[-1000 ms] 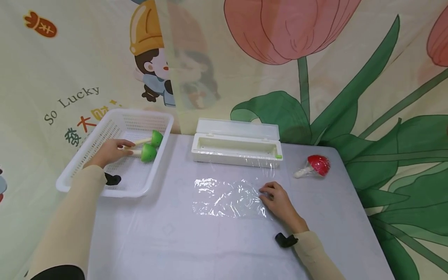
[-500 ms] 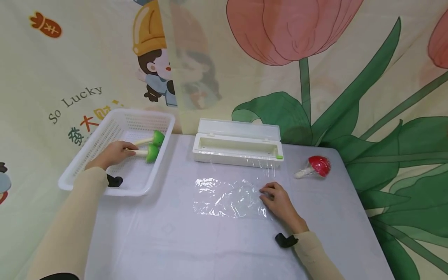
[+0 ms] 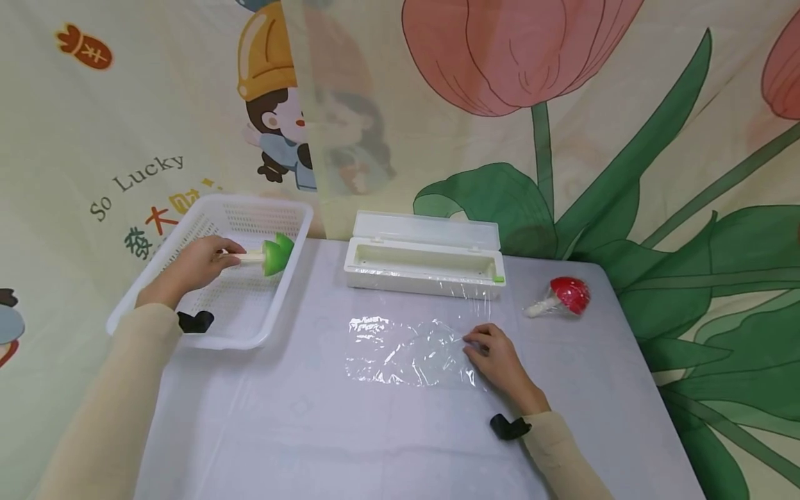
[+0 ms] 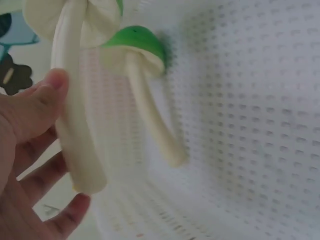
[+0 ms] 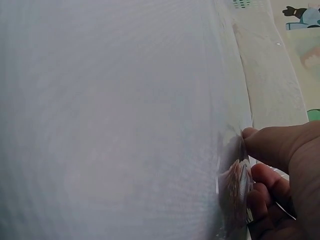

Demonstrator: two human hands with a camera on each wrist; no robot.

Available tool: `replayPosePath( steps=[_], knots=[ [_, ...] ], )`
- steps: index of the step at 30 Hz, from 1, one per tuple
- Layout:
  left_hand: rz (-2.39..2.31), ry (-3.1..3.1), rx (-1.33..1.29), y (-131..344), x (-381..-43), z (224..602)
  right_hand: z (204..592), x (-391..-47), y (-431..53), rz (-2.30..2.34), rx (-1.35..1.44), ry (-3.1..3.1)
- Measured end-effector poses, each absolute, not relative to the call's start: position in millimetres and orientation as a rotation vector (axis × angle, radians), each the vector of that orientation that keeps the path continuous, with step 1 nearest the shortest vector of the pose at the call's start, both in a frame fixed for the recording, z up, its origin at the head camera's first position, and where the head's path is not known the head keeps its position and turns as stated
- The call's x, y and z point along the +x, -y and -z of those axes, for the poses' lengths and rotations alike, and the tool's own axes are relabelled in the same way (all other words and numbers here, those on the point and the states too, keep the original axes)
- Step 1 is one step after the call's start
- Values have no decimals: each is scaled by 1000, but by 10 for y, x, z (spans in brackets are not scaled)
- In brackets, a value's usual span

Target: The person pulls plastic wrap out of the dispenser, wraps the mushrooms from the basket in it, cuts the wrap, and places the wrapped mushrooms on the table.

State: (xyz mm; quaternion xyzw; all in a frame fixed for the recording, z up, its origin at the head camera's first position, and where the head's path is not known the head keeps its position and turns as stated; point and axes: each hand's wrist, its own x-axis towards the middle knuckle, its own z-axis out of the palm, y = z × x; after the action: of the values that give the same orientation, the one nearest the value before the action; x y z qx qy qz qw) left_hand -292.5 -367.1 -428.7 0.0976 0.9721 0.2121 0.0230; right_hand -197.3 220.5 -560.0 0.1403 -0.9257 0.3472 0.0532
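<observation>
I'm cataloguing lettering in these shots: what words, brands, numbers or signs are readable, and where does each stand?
"So Lucky": dark letters on the backdrop.
"發大": green and red characters below it, on the backdrop.
"财": likely, the yellow character beside them; less clear.
Orange-red pouch print: its pale sign is too small to read surely.
None readable on the green-capped mushrooms, red-capped mushroom, plastic film or long white box.

both green-capped mushrooms have plain cream stems.

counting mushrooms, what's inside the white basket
One green-capped mushroom lies in the white basket; the left hand holds another mushroom there. From the head view, what's behind the sleeve can't be seen.
</observation>
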Motion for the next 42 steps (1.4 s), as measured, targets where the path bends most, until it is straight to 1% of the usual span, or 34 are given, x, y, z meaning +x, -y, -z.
replayPosePath(
  steps=[5, 13, 21, 26, 31, 38, 42],
  knots=[
    [-544, -3120, 277, 3569, -2830, 4086, 5590, -1972, -2195, -1047, 412, 2833],
    [-609, -3261, 311, 3389, -2665, 3814, 5600, -1984, -2181, -1051, 404, 2839],
    [-809, -3320, 450, 2895, -2435, 3620, 5614, -1984, -2150, -1065, 400, 2819],
    [-981, -3353, 572, 2555, -2305, 3654, 5599, -1980, -2131, -1054, 405, 2810],
    [-1101, -3284, 617, 2275, -2209, 3736, 5583, -1974, -2131, -1054, 411, 2820],
    [-1210, -3119, 663, 1986, -2318, 3870, 5597, -1999, -2140, -1063, 423, 2813],
    [-1248, -3064, 707, 1714, -2342, 4018, 5611, -1993, -2174, -1056, 396, 2800]
  ],
)
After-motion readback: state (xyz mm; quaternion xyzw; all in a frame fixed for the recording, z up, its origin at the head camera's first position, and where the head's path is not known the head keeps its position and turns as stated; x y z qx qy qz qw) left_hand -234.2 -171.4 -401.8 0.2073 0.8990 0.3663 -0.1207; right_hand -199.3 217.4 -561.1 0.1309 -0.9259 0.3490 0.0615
